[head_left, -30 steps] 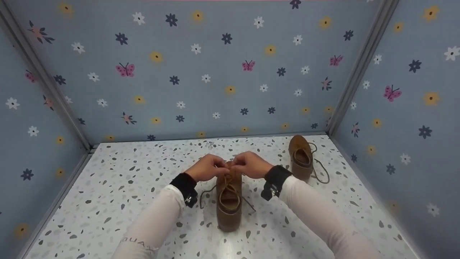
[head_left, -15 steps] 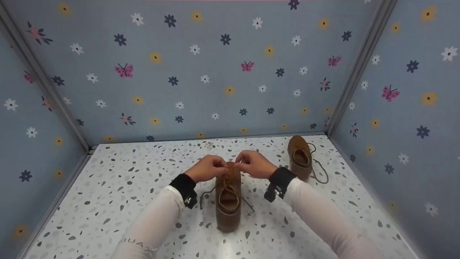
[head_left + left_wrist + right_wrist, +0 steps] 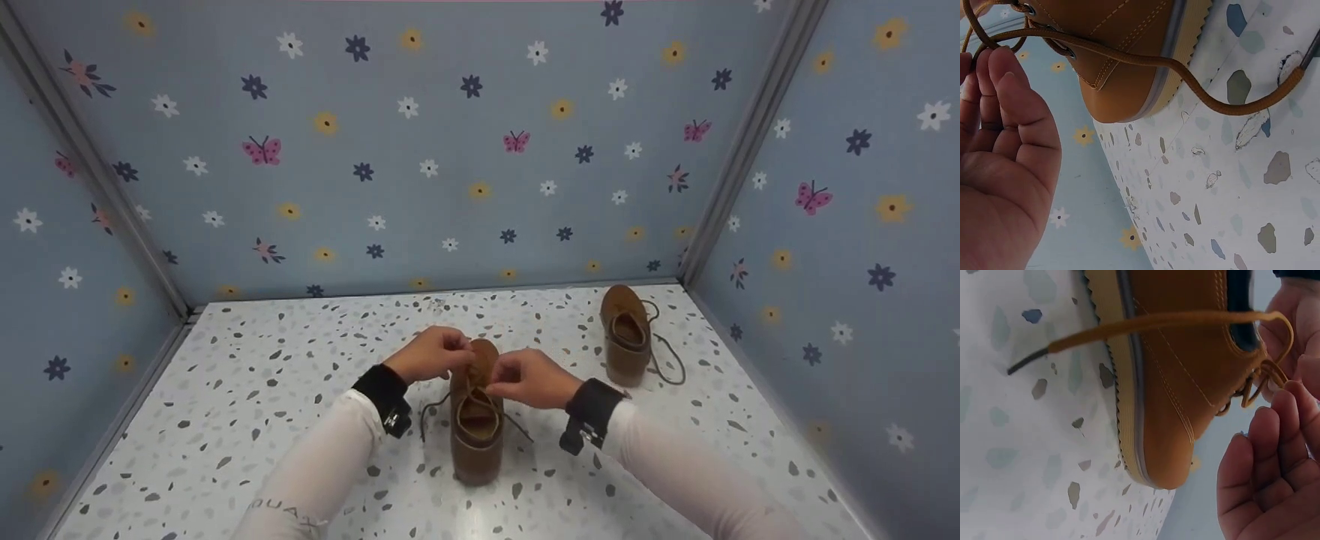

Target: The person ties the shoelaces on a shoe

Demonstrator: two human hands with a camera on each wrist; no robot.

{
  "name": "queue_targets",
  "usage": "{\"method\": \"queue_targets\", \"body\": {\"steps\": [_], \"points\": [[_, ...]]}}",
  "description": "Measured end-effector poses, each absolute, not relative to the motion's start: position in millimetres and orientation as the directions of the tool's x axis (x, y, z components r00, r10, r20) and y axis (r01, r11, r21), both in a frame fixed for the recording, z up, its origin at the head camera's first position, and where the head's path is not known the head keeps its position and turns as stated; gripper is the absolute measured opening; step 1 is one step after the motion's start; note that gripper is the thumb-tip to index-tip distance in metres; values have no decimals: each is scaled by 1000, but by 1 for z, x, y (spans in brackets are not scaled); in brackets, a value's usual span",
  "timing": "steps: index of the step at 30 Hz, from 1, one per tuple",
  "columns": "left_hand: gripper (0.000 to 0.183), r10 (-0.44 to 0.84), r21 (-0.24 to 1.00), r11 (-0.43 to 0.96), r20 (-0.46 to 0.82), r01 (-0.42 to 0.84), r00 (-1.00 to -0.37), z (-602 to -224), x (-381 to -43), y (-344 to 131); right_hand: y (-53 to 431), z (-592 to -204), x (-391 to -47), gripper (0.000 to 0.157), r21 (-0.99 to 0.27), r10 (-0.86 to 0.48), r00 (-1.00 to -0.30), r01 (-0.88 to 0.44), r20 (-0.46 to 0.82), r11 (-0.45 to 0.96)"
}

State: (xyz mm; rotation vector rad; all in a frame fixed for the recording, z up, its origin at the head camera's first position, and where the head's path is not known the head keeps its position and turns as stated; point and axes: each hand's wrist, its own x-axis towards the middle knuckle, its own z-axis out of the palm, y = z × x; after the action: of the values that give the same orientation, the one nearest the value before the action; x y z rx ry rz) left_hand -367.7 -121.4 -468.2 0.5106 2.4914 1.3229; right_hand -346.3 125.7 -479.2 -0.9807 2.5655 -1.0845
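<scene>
A brown lace-up shoe (image 3: 477, 457) stands on the speckled surface in the head view, toe pointing away. My left hand (image 3: 431, 354) is over its front left side. In the left wrist view, the left thumb and fingers (image 3: 1013, 90) pinch the brown shoelace (image 3: 1123, 56) close to the eyelets. My right hand (image 3: 534, 379) is at the right of the lacing, near the shoe's opening. Its thumb and forefinger pinch the lace (image 3: 1145, 322) in the right wrist view, while the other fingers (image 3: 1266, 439) curve loosely. Loose lace ends hang on both sides of the shoe.
A second brown shoe (image 3: 627, 337) stands at the back right, its lace trailing to the right. The white speckled surface (image 3: 247, 420) is bounded by blue flowered panels (image 3: 450, 150) at the back and both sides.
My right hand has moved from the shoe's toe back toward its opening and slightly to the right. The left hand has stayed nearly in place. Both shoes stand where they were.
</scene>
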Motion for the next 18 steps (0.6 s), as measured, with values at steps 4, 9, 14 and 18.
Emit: {"method": "queue_targets", "body": {"steps": [4, 9, 14, 18], "points": [[14, 423, 850, 503, -83, 157, -902, -470, -368, -122, 117, -484, -338, 15, -665, -684, -725, -549, 79, 506], [12, 417, 878, 467, -111, 108, -902, -472, -368, -121, 110, -488, -335, 11, -609, -706, -701, -606, 105, 511], [9, 414, 895, 437, -114, 87, -903, -471, -365, -123, 114, -485, -336, 9, -628, -691, -716, -586, 105, 512], [7, 403, 896, 437, -118, 77, -907, -472, -366, -126, 120, -481, -339, 6, -694, -687, -720, -541, 91, 475]]}}
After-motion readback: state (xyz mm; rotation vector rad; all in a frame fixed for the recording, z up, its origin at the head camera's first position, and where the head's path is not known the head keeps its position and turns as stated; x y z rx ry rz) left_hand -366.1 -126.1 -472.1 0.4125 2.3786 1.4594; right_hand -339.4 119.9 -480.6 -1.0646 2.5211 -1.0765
